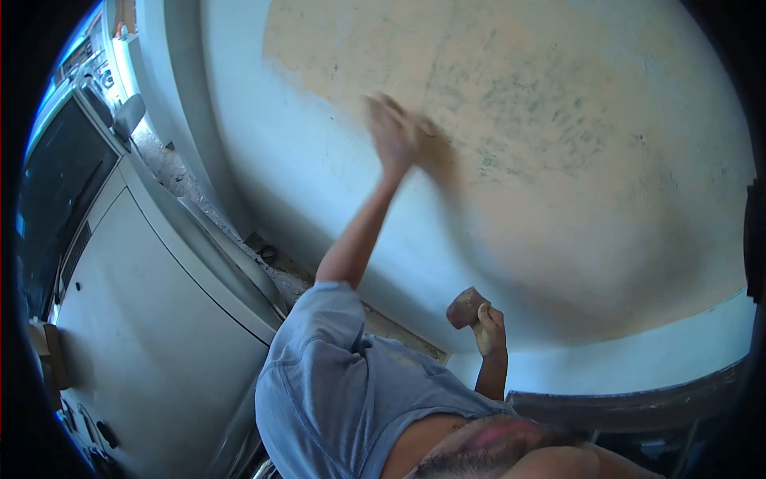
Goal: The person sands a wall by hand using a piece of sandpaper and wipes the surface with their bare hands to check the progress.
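Note:
My left hand (391, 136) is stretched out against the wall (343, 144), at the lower left border of a large tan patch (542, 104). Motion smears its fingers, so whether anything is in them cannot be made out. My right hand (490, 329) is lower and further right, with its fingers closed on a curved, reddish-brown piece of sandpaper (465, 308) with pale worn spots. The sandpaper is near the lower part of the wall; contact cannot be judged. Dark scuffs and scratches mark the middle of the tan patch.
A light-coloured vehicle (152, 295) stands close on the left, its side mirror (128, 116) jutting out. Between it and the wall runs a narrow strip of rough floor (179, 176) with debris. At lower right is a dark curved edge (630, 407).

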Motion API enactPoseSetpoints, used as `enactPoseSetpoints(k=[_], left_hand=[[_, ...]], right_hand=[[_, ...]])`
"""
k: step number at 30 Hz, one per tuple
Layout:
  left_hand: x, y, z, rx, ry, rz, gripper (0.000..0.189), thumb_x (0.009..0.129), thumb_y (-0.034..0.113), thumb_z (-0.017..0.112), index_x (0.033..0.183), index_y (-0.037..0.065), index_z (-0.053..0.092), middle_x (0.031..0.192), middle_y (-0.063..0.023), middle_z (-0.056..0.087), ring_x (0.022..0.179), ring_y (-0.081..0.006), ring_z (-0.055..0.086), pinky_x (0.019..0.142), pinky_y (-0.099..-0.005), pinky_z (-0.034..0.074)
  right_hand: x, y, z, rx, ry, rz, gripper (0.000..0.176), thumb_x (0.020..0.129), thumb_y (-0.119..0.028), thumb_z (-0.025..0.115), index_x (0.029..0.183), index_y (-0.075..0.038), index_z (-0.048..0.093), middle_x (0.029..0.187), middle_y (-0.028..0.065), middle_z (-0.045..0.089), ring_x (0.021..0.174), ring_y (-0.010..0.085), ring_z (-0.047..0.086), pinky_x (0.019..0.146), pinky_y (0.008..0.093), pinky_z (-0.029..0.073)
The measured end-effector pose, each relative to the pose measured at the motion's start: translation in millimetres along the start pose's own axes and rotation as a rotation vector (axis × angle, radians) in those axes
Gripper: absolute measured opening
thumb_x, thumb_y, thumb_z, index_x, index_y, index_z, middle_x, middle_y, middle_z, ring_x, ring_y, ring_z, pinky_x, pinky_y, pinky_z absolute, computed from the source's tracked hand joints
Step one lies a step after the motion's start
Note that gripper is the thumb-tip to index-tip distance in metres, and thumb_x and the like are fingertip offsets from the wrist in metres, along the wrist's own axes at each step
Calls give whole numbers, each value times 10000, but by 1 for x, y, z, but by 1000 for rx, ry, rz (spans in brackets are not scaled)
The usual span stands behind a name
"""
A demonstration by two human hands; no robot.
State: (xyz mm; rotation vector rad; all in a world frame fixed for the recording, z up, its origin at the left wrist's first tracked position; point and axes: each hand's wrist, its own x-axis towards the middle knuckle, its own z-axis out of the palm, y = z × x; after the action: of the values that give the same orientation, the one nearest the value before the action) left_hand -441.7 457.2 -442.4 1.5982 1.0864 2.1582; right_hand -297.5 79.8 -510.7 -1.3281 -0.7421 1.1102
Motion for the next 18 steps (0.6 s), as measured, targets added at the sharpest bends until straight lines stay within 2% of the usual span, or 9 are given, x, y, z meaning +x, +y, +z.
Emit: enactPoseSetpoints(k=[1,2,3,4,6,9,12,13,18], left_hand=[[-32,16,-21,-224,-461,-79,605,923,294,538,1396,-33,349,1487,-251,276,1380,-412,247,1122,-472,216],[-68,49,-39,-374,-505,-14,599,932,328,533,1378,-37,370,1458,-250,330,1372,-390,281,1128,-462,218],[-68,85,-74,-440,-1035,-58,640,931,389,536,1372,-42,363,1447,-257,341,1379,-381,273,1139,-452,203],[-87,91,-83,-543,-1076,165,618,923,372,577,1352,-35,399,1386,-239,440,1274,-320,451,1058,-413,351],[-91,105,-108,-872,-1387,-275,630,917,288,617,1403,-11,352,1266,-166,555,1062,-213,576,944,-341,442],[-107,94,-114,-1201,-1193,-676,498,909,223,647,1311,-23,485,1030,-59,637,823,-86,561,767,-255,483],[-92,82,-127,-943,-1285,-603,322,880,186,692,1110,-33,638,877,-10,643,756,-59,542,699,-234,478],[-83,81,-133,-843,-1292,-533,246,849,203,728,904,-35,701,728,16,632,693,-56,536,635,-245,476],[-67,81,-142,-745,-1187,-591,202,834,177,739,820,-21,705,687,21,631,652,-42,522,602,-238,469]], right_hand=[[10,-10,14,37,-15,-69,296,993,-235,466,1062,36,564,1068,115,607,1013,215,585,931,406,439],[18,-19,24,77,-24,-131,298,995,-222,461,1116,40,536,1121,124,587,1059,232,571,957,434,431],[28,-33,39,90,-76,-194,313,990,-198,468,1196,37,488,1180,128,552,1086,244,549,962,456,423],[37,-46,53,88,-76,-268,307,980,-173,480,1177,58,526,1141,121,570,1065,228,560,965,426,426],[50,-63,74,79,-85,-333,302,970,-148,493,1158,78,564,1101,114,588,1043,211,571,969,396,430],[65,-71,84,-93,-123,-475,182,907,-63,588,1022,66,644,982,80,634,920,154,590,831,304,473],[73,-69,95,-228,-54,-516,167,888,-39,612,1014,62,651,949,75,649,893,143,594,816,280,469],[76,-67,98,-202,-78,-516,187,874,-35,633,1037,56,650,953,83,654,865,131,596,816,272,465],[79,-58,117,-202,-85,-538,258,890,-100,636,1101,50,632,954,72,661,866,116,597,817,269,470]])
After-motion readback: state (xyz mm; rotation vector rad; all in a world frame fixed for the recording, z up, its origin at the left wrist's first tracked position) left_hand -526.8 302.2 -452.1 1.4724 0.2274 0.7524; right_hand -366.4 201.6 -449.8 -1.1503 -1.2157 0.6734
